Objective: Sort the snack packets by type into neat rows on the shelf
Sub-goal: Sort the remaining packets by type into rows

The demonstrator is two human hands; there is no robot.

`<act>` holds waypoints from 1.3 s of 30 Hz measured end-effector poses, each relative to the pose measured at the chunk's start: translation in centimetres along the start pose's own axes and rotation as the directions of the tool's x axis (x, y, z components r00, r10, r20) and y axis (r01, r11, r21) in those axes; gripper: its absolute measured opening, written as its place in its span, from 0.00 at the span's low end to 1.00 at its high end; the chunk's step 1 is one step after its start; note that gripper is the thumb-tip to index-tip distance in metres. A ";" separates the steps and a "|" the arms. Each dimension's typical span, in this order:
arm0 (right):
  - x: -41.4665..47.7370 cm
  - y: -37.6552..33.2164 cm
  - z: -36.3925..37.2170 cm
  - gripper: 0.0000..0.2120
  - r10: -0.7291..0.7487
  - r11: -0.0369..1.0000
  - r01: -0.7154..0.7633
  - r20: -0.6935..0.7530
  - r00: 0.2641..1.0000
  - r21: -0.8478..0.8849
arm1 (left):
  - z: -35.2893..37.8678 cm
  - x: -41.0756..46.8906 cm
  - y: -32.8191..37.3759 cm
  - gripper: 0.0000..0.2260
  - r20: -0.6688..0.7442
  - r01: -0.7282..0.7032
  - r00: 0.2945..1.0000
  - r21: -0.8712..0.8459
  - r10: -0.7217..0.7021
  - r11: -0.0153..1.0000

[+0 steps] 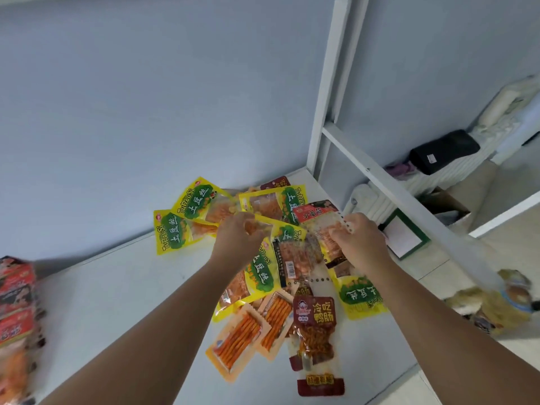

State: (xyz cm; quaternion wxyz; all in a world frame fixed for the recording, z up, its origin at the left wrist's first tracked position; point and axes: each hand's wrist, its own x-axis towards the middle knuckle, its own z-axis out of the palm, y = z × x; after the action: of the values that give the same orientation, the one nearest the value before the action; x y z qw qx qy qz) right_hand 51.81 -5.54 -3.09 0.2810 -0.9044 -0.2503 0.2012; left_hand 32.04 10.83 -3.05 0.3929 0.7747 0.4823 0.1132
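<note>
The tall stack of red printed snack packets (16, 290) at the shelf's left end is cut off by the frame edge and too blurred to read. The rest of the snack packets lie in a loose pile near the back right corner of the flat white shelf board (117, 302). They overlap, so several show only a corner. A dark red packet at the back edge (276, 182) is mostly covered. Both hands hide what lies under them, and most fingertips are tucked out of sight behind the knuckles.

The left hand (238, 238) has its fingers curled together, pinching the clear end of a yellow-and-green plastic packet (289, 233) in the middle of the pile. The right hand (361, 244) curls its fingers round the perforated clear edge of a red-topped clear packet of orange strips (314, 216).

Two more yellow-and-green packets at the pile's back left (175, 232) slant with their long axes toward the back edge. Another by the right edge (362, 296) lies with its print upside down to the camera. Two orange-bordered packets of red sticks (236, 343) lie side by side near the front, with their long axes running from front left to back right. Beside them, a dark red strip of joined packets with clear windows (315, 317) runs front to back.
</note>
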 end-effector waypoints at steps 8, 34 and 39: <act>3.5 0.4 1.5 0.37 0.045 0.982 -0.024 0.110 0.993 -0.186 | 1.3 5.8 0.1 0.40 0.047 -0.041 0.998 0.249 0.030 0.968; -1.2 -2.8 2.7 0.19 -0.288 0.957 0.291 -0.153 0.945 -0.004 | -8.5 2.5 -3.3 0.13 -0.376 0.097 0.917 -0.104 -0.129 0.990; -4.9 -6.3 3.8 0.20 -0.379 0.907 0.371 -0.001 0.925 0.200 | -9.4 -1.8 -2.3 0.17 -0.325 0.061 0.914 -0.485 -0.244 0.872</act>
State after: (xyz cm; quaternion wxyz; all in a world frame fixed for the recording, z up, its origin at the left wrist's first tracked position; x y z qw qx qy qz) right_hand 43.90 -2.25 -1.10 0.3974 -0.8034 -0.4035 0.1840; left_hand 24.36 14.58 1.90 0.4749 0.5803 0.5678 0.3396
